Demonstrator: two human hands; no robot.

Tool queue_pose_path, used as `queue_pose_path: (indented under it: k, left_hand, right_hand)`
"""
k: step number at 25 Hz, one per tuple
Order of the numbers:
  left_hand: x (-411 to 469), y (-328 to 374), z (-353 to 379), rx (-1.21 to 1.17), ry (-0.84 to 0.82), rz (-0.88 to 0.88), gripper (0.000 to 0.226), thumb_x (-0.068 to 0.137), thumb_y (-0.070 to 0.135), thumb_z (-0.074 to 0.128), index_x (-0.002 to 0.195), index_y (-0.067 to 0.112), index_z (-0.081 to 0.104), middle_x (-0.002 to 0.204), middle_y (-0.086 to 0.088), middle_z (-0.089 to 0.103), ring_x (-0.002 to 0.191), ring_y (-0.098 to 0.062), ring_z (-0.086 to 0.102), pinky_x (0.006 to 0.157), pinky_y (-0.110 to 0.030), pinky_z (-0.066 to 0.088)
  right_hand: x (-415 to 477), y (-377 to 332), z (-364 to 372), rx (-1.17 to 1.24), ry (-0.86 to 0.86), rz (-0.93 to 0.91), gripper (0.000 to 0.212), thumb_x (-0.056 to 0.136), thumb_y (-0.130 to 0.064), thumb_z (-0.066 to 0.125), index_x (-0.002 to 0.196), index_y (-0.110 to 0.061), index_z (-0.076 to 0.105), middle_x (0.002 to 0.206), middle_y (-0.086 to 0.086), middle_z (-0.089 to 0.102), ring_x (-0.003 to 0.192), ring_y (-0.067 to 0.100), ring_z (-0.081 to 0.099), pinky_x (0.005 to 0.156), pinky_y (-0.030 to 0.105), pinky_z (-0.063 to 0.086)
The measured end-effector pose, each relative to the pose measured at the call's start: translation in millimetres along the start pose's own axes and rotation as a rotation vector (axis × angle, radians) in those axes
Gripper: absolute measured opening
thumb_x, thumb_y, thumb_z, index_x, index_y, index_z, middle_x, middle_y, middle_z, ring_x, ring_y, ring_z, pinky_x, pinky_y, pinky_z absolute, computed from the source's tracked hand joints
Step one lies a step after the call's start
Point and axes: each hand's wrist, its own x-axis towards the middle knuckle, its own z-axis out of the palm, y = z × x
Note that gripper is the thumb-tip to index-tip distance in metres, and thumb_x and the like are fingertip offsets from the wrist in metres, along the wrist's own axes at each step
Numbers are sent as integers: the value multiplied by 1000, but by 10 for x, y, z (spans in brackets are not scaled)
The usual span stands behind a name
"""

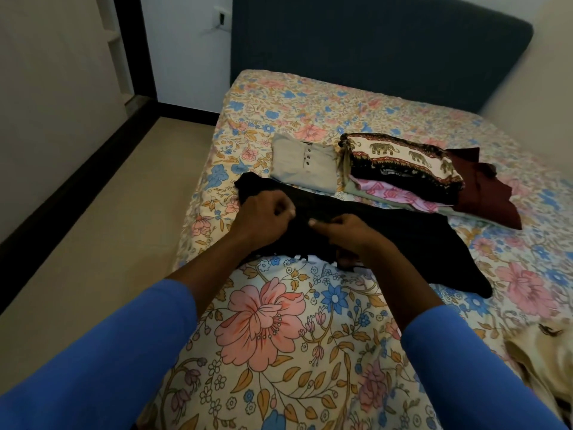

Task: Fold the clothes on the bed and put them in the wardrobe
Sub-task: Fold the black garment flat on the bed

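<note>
A black garment (412, 243) lies spread across the floral bed (279, 321), running from the left edge toward the right. My left hand (263, 212) pinches its fabric near the left end. My right hand (344, 232) grips the same black cloth just to the right, fingers closed on a fold. Behind it lies a folded grey buttoned shirt (302, 164). To its right stands a stack topped by an elephant-print cloth (403, 162) over a pink patterned piece (393, 193), with a maroon garment (483, 187) at the far side.
A dark blue headboard (372, 51) backs the bed. Beige floor (108, 228) runs along the bed's left side, bounded by a wall with dark skirting. A cream cloth (545, 361) lies at the bed's right front edge. A wall socket (221, 18) sits left of the headboard.
</note>
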Motion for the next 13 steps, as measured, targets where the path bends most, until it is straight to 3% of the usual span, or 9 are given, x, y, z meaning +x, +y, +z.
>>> queue_pose_path:
  k: [3, 5, 7, 10, 13]
  left_hand:
    - [111, 49, -23, -590, 192, -567, 25, 101, 21, 59, 124, 15, 64, 109, -3, 66, 92, -16, 60, 71, -27, 46]
    - [108, 21, -73, -770, 149, -784, 44, 97, 20, 64, 138, 11, 51, 112, -10, 65, 89, -23, 62, 64, -29, 47]
    - [102, 24, -115, -794, 69, -805, 59, 92, 24, 72, 144, 10, 47, 117, -13, 65, 90, -25, 63, 62, -31, 47]
    - [157, -9, -95, -766, 44, -711, 60, 87, 45, 77, 134, 12, 59, 115, -7, 67, 97, -23, 65, 71, -30, 50]
    - [191, -115, -40, -358, 56, -477, 42, 89, 49, 74, 119, 21, 64, 110, 4, 63, 103, -16, 61, 82, -30, 48]
  right_hand:
    - [85, -74, -41, 438, -2, -39, 30, 107, -35, 47, 131, -17, 56, 114, 12, 63, 93, 27, 68, 72, 36, 54]
    - [241, -74, -8, 373, 69, -64, 41, 104, -12, 46, 145, -18, 49, 118, 13, 61, 92, 26, 69, 68, 34, 55]
    - [374, -102, 53, 188, 71, -77, 52, 100, -5, 54, 150, -15, 45, 113, 14, 64, 79, 22, 68, 59, 29, 55]
    - [549, -137, 90, 38, 107, -114, 42, 97, -29, 70, 135, -16, 58, 106, 11, 70, 61, 16, 64, 49, 26, 49]
    - [660, -106, 128, -170, 352, -312, 24, 99, -41, 65, 104, -19, 73, 90, 1, 72, 70, 15, 67, 66, 33, 58]
